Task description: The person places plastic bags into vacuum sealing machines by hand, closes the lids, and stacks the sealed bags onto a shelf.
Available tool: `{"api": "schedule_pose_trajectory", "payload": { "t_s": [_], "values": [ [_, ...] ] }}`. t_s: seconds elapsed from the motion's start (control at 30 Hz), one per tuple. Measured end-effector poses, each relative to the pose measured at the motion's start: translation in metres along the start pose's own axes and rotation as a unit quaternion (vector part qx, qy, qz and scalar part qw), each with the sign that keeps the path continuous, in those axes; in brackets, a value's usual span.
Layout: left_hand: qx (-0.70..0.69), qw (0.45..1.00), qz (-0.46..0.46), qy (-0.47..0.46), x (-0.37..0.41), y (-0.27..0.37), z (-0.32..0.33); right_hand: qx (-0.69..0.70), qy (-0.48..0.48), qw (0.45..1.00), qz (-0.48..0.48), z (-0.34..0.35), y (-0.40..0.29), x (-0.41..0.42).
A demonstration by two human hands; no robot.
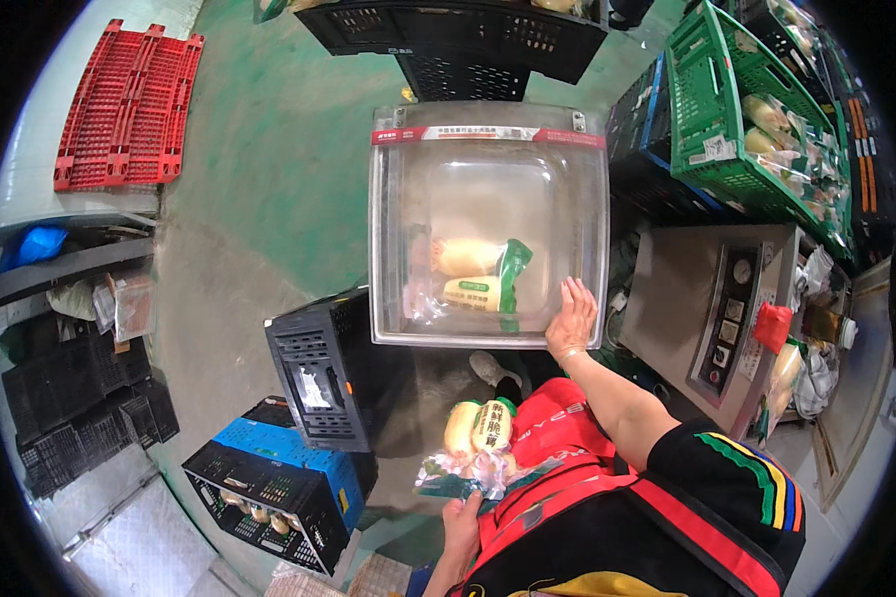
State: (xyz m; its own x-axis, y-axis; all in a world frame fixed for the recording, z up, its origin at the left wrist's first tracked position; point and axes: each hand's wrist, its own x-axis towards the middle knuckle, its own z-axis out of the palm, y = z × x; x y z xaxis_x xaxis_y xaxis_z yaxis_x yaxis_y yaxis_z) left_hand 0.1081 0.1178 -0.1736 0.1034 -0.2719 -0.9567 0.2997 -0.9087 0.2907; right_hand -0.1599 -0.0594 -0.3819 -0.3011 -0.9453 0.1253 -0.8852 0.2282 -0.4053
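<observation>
My left hand point(463, 526) pinches the edge of a clear printed plastic bag of pale lotus root point(463, 433), held in front of my red apron point(560, 425). The root sections sit at the bag's far end; its near end is crumpled. My right hand point(573, 317) lies flat on the near right corner of the clear lid point(485, 186) of a vacuum packing machine, gripping nothing. Under the lid, two bagged lotus root pieces point(467, 257) lie side by side, the green ends of their bags towards the right.
A steel control panel with a gauge and knobs point(728, 321) stands at the right. Behind it, a green crate point(705, 104) holds more bagged roots. Black crates point(313, 373) stand left of me, one stack with a blue crate point(291, 448). A red pallet point(127, 108) leans far left.
</observation>
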Motion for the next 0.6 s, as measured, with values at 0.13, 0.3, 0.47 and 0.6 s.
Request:
{"api": "schedule_pose_trajectory", "payload": {
  "t_s": [0.13, 0.3, 0.47, 0.6],
  "values": [
    [-0.013, 0.999, -0.036, 0.005, -0.012, 0.02, 0.013, 0.004, -0.007, 1.0, 0.011, 0.001, 0.003, 0.001],
    [0.012, 1.0, -0.012, -0.012, -0.015, 0.024, 0.017, 0.012, -0.002, 1.0, -0.004, 0.0, 0.003, 0.003],
    [0.032, 0.999, -0.025, -0.022, -0.024, 0.052, 0.027, 0.015, -0.004, 1.0, -0.003, 0.004, 0.006, 0.0],
    [0.036, 0.999, -0.027, -0.013, -0.028, 0.058, 0.037, 0.016, 0.0, 1.0, -0.005, 0.002, 0.006, 0.0]
  ]
}}
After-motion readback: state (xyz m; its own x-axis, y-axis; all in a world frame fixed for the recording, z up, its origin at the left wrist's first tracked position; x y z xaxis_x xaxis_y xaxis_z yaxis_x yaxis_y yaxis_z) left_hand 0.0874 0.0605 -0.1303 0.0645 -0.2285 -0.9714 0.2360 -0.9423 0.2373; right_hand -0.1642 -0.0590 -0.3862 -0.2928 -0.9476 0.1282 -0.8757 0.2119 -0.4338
